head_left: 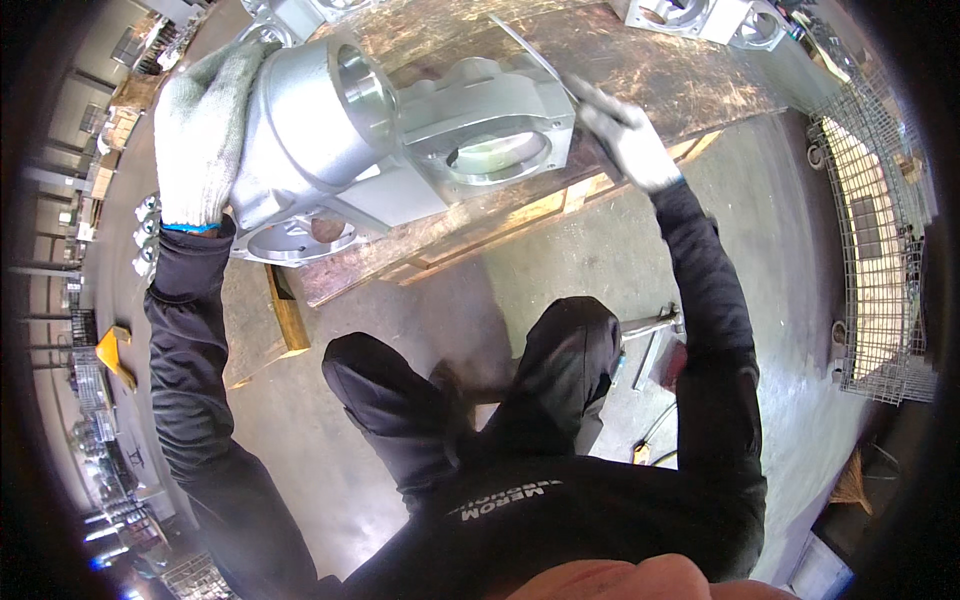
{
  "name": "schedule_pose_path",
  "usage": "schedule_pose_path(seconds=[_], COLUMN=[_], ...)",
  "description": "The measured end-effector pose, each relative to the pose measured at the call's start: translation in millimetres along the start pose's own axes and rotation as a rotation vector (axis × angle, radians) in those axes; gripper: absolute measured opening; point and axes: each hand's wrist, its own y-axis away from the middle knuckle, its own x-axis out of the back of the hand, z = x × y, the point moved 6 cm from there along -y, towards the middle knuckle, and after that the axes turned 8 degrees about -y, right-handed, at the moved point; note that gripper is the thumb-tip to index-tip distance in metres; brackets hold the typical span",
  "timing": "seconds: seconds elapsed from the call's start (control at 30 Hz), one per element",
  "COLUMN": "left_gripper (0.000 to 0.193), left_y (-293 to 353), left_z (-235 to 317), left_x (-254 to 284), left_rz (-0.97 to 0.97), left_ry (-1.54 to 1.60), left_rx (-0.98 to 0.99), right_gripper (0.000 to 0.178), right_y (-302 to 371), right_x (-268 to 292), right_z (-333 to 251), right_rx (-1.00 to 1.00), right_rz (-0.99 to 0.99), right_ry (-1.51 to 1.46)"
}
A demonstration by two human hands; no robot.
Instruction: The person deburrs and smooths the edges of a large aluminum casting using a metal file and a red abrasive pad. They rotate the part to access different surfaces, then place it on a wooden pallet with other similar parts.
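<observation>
Bright light bleaches the left gloved hand (203,130) nearly white and glints off the silvery metal casting (310,120), a soft shadow dims the floor (740,250) below the near edge of the wooden tabletop (690,90), the right gloved hand (634,142) looks blurred, and fisheye curves fade into a black rim.

Gloved hands (203,135) apart, L arm (187,340) fwd, R arm (705,290) fwd

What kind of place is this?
Probably a factory or metal workshop. There's a chunky silver metal casting on a scuffed wooden work surface, and a big wire mesh container stands off to the right.
</observation>
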Motion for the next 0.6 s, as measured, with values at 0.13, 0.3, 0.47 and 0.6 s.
schedule_pose_path(seconds=[0.13,0.3,0.47,0.6], left_gripper=[0.036,0.036,0.036,0.036], left_y=[0.6,1.3,-6.5,-1.4], left_z=[2.6,2.5,18.2,7.0], left_x=[4.7,6.4,8.0,3.5], left_rz=[-0.011,-0.039,-0.056,-0.089], left_ry=[-0.053,-0.075,-0.400,0.240], left_rx=[-0.019,-0.030,-0.173,0.306], right_gripper=[0.050,0.051,0.054,0.052], right_y=[-5.7,-8.8,-27.0,-27.0], right_x=[-3.3,-4.1,-5.5,2.6], right_z=[-6.8,8.3,15.3,35.3], right_rx=[0.010,-0.110,0.032,-0.091], right_rz=[-0.024,-0.022,-0.053,0.049], right_ry=[0.033,-0.074,-0.216,-0.100])
